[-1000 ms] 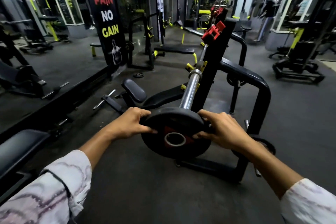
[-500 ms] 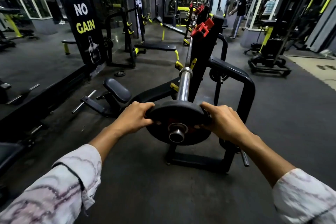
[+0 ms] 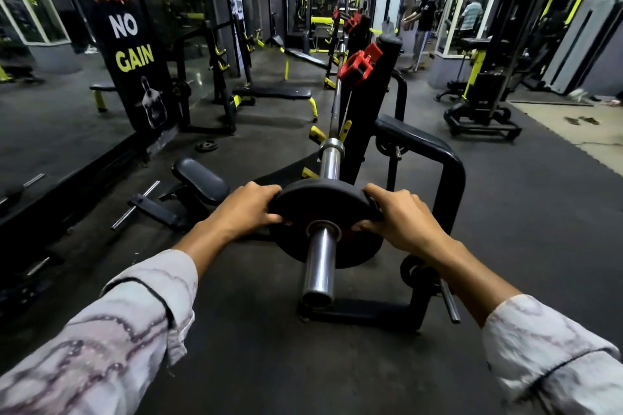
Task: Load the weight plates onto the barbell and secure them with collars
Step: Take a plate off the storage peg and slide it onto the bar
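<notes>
Fingers (image 3: pixel 369 194) curl over weight plate (image 3: pixel 325 209) rim, thumbs on near face. Left hand (image 3: pixel 247 209) clamps left edge, right hand (image 3: pixel 403 221) right edge; both arms outstretched, sleeves pushed back. Plate upright on barbell (image 3: pixel 320 266) sleeve, bar end protruding toward camera. Versus half second ago: plate further along sleeve, more bare steel in front. Red collar (image 3: pixel 359 65) sits on rack upright beyond.
</notes>
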